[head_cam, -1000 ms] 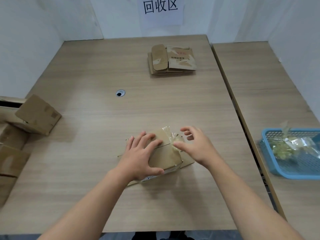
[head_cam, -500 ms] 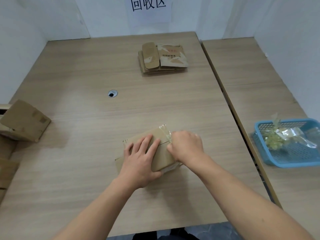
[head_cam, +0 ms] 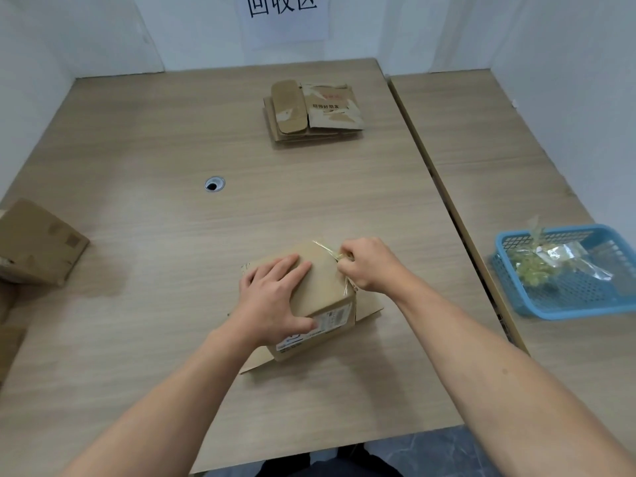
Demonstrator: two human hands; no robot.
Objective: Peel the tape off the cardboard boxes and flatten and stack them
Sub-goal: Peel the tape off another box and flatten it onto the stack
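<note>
A small brown cardboard box (head_cam: 325, 287) with a white shipping label stands on the wooden table (head_cam: 172, 235), near the front. My left hand (head_cam: 275, 297) lies on its top, fingers spread and thumb wrapped over the near edge, holding it down. My right hand (head_cam: 366, 263) is at the box's right top edge and pinches a strip of clear tape (head_cam: 327, 251) that is partly lifted off the cardboard. A stack of flattened boxes (head_cam: 313, 111) lies at the far side of the table.
More unflattened boxes (head_cam: 38, 242) sit at the left edge. A blue plastic basket (head_cam: 564, 301) holding crumpled tape stands on the adjoining table to the right. A cable hole (head_cam: 214, 184) is in the tabletop. A paper sign (head_cam: 285, 15) hangs on the back wall.
My right hand went from open above the tape to pinching it and has pulled it up and to the right. My left hand stays on the box top.
</note>
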